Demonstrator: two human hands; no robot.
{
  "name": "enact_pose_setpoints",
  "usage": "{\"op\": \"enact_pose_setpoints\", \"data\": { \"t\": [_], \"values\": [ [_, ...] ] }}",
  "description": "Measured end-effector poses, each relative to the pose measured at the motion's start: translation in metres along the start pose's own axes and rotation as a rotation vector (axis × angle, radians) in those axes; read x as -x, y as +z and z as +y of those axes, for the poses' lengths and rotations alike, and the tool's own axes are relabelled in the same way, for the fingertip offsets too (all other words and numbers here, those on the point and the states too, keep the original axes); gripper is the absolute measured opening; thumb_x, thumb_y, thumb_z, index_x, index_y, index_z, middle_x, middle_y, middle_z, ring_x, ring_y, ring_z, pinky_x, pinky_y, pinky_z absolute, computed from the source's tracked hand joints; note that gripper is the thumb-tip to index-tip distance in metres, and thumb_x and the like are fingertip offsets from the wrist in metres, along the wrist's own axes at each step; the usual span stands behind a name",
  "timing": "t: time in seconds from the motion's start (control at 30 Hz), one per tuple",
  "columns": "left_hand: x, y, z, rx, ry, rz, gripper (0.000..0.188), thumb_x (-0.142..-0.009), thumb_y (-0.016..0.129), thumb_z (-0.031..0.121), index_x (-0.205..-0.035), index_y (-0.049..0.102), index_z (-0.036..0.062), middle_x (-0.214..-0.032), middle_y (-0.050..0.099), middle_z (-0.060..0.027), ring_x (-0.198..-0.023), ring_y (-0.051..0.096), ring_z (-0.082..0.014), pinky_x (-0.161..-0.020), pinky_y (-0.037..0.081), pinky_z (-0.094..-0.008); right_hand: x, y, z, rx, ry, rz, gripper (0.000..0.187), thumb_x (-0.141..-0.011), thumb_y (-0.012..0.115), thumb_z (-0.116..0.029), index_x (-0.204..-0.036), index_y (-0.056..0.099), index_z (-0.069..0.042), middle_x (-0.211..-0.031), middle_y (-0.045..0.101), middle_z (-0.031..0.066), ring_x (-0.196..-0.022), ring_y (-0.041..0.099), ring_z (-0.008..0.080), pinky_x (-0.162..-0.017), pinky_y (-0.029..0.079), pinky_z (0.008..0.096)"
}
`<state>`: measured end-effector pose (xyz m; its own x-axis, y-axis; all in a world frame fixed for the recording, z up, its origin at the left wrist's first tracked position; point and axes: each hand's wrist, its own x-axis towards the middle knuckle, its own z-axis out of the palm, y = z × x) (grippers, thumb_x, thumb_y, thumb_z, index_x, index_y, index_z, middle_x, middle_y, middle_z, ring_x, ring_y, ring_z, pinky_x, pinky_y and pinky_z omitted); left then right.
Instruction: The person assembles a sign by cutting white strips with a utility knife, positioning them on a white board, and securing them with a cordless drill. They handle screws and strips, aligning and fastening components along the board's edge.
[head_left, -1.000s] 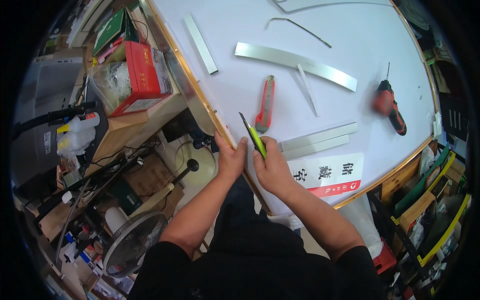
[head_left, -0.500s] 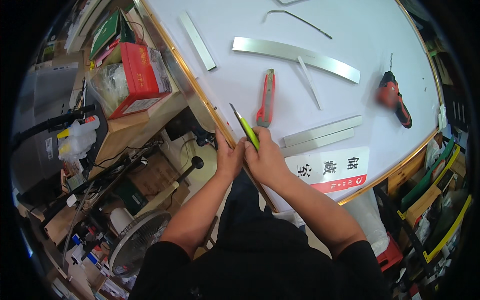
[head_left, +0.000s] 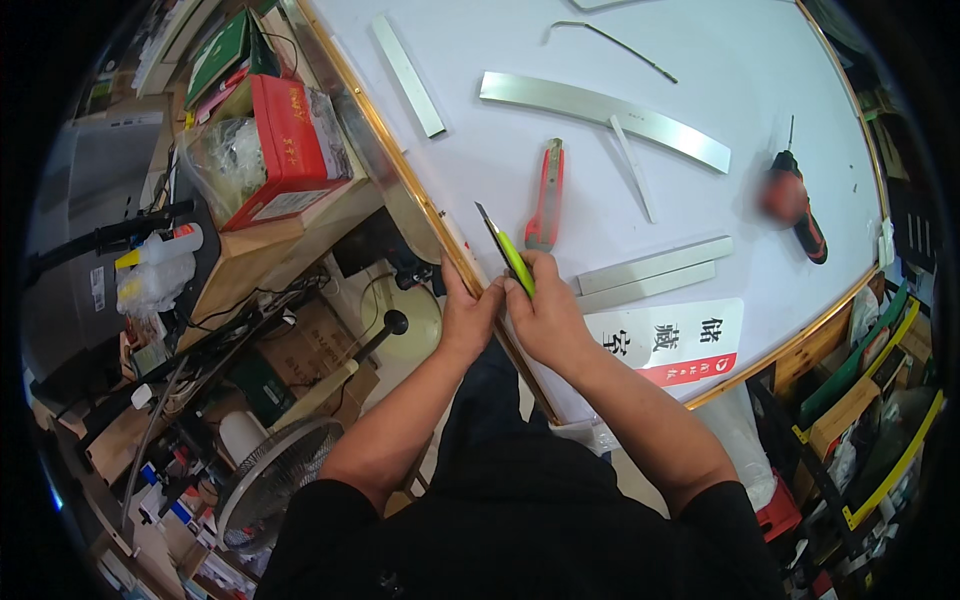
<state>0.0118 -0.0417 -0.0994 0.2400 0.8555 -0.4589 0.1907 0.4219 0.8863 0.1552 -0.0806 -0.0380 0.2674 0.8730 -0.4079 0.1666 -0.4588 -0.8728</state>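
Observation:
A slim utility knife (head_left: pixel 514 262) with a lime-green handle is in my right hand (head_left: pixel 545 315), its dark tip pointing up and left above the table's edge. My left hand (head_left: pixel 468 318) is closed at the wooden table edge (head_left: pixel 455 240), thumb over the trim and close to the right thumb; some of its fingers are hidden by the edge. Beyond the right hand lies a red-and-grey box cutter (head_left: pixel 545 195). Two pale flat bars (head_left: pixel 655 272) rest right of that hand, and below them is a white sign with a red strip (head_left: pixel 690 372).
Farther up the white table lie a curved-looking metal strip (head_left: pixel 605 118), a thin white stick (head_left: pixel 633 170), another bar (head_left: pixel 408 75) and a bent rod (head_left: pixel 615 48). A red-and-black cordless drill (head_left: pixel 797 205) lies right. A fan (head_left: pixel 275 490) and red box (head_left: pixel 290 145) stand left.
The table and the things on it have shifted slightly right in the picture. Both hands keep nearly the same pose, and the knife stays in my right hand.

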Motion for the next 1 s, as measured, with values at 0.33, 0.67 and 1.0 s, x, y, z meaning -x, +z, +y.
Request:
{"op": "enact_pose_setpoints", "data": {
  "t": [0.33,0.67,1.0],
  "values": [
    [-0.006,0.009,-0.004,0.129,0.008,0.026,0.071,-0.100,0.061,0.014,-0.156,0.015,0.0139,-0.142,0.047,-0.0096,-0.128,0.051,-0.0204,-0.109,0.043,-0.0365,-0.021,0.005,-0.012,-0.022,-0.071,-0.009,0.037,-0.096,0.058,-0.010,-0.125,0.043,0.006,-0.108,0.061,0.0372,-0.100,0.062,0.0528,-0.086,0.050,0.0537],
    [-0.005,-0.001,0.006,-0.062,0.027,0.001,0.074,-0.099,0.062,0.011,-0.155,0.014,0.0081,-0.138,0.050,-0.0130,-0.124,0.053,-0.0209,-0.105,0.045,-0.0350,-0.017,-0.004,-0.015,0.004,-0.038,0.019,0.038,-0.095,0.059,-0.013,-0.124,0.045,0.005,-0.103,0.064,0.0338,-0.097,0.063,0.0519,-0.084,0.050,0.0537],
    [-0.004,0.000,0.020,-0.132,0.020,0.005,0.083,-0.095,0.065,0.008,-0.157,0.009,0.0022,-0.128,0.055,-0.0160,-0.112,0.060,-0.0207,-0.093,0.052,-0.0325,-0.014,-0.032,-0.016,-0.213,0.096,0.010,0.039,-0.094,0.063,-0.016,-0.125,0.051,0.004,-0.105,0.067,0.0237,-0.096,0.066,0.0328,-0.086,0.051,0.0398]
  ]
}}
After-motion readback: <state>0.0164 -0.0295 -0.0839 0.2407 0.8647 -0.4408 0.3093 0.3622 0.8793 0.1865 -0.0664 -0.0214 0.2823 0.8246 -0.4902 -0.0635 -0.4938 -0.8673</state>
